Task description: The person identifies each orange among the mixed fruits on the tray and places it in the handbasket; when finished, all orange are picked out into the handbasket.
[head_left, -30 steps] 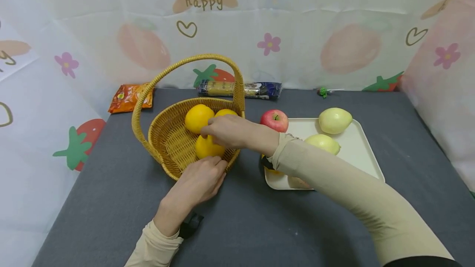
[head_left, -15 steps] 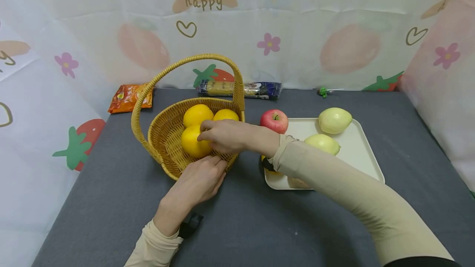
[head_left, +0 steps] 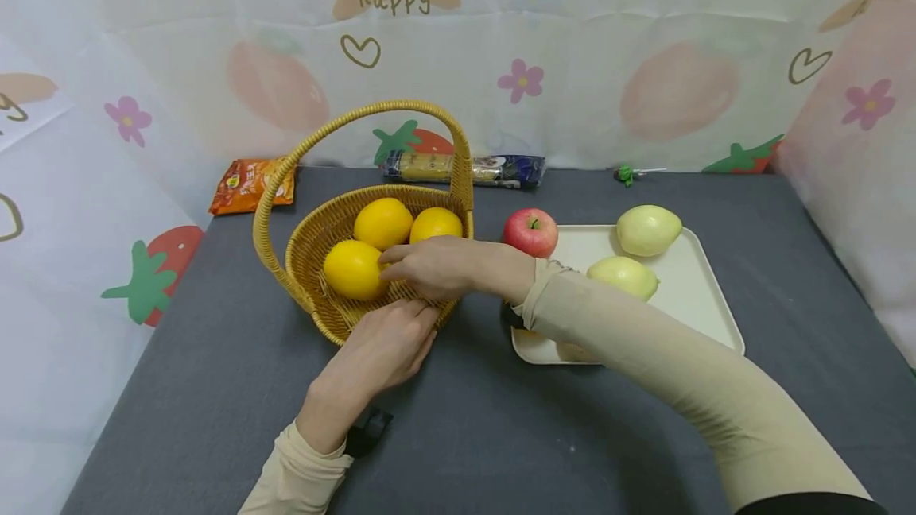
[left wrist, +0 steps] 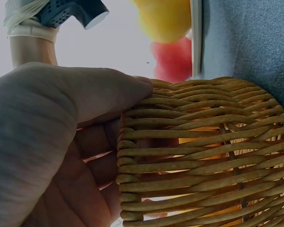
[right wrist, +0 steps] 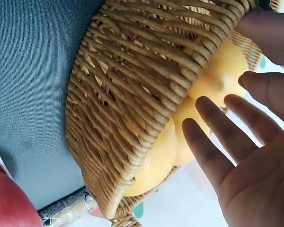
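Note:
My left hand [head_left: 379, 352] grips the near rim of a woven basket [head_left: 325, 221]; in the left wrist view its thumb [left wrist: 113, 90] lies outside the weave, fingers inside. Three yellow-orange oranges lie in the basket: one orange [head_left: 354, 270] at the left front, one [head_left: 382, 222] behind it, one [head_left: 435, 222] at the back right. Over the basket's right side, my right hand [head_left: 447, 269] has its fingertips at the front orange's right side. In the right wrist view the fingers [right wrist: 206, 151] are spread and nearly straight, with nothing gripped.
A cream tray [head_left: 687, 292] at right holds two pale green lemon-shaped fruits [head_left: 649, 230]; a red apple [head_left: 530, 233] is by its back-left corner. My right sleeve hides part of it. Behind lie an orange packet [head_left: 246, 185], a long wrapped pack [head_left: 501, 171] and a lollipop [head_left: 626, 175].
The front orange has moved left inside the basket, away from the near-right rim. My right hand's fingers have loosened from it; my left hand has kept its hold on the rim.

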`<state>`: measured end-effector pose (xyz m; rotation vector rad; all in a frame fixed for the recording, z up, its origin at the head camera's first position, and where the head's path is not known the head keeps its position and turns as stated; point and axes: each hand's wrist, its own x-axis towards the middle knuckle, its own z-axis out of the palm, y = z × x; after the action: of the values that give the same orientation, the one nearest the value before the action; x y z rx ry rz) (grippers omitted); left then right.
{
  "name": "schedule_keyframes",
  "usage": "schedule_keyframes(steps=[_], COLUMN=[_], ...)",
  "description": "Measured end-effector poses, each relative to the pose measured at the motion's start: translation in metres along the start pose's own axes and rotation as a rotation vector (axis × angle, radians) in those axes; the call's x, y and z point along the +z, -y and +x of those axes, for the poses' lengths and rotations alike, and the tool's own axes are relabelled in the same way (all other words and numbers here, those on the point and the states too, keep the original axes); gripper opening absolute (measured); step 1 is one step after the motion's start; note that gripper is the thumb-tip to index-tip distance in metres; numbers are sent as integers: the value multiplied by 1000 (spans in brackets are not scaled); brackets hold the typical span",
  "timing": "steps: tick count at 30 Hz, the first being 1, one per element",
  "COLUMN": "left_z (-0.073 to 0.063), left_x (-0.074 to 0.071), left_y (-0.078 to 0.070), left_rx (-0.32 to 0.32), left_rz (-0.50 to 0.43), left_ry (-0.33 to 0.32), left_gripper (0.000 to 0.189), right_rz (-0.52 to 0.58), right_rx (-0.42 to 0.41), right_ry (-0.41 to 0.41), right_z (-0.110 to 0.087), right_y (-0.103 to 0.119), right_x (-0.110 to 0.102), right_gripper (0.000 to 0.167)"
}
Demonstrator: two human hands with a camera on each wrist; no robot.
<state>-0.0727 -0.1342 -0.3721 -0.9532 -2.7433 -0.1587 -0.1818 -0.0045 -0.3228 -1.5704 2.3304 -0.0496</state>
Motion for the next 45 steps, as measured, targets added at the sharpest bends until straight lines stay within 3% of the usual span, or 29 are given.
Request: schedule_keyframes(steps=[15,25,31,40,45], left_z=[1,1,1,2,1], left_x=[-2,-2,-2,-1,-1], left_y=[-1,-1,-1,-2,-1], left_rx=[-5,-10,-13,-15,-23], left_rz=[3,-22,-19,-26,-33], left_ry=[13,15,21,19,7], left_gripper=[7,6,8,10,11], right_rz=[36,34,36,2,-16], right_rx=[27,39,68,72,64], right_ry=[19,-36,-101,-321,-423], right_z=[-4,-22,-51,-119,-145], right_y=[0,-6,-11,-28,-35], right_x=[-3,-9,-12,-5,7], right_gripper=[48,46,45,42,38])
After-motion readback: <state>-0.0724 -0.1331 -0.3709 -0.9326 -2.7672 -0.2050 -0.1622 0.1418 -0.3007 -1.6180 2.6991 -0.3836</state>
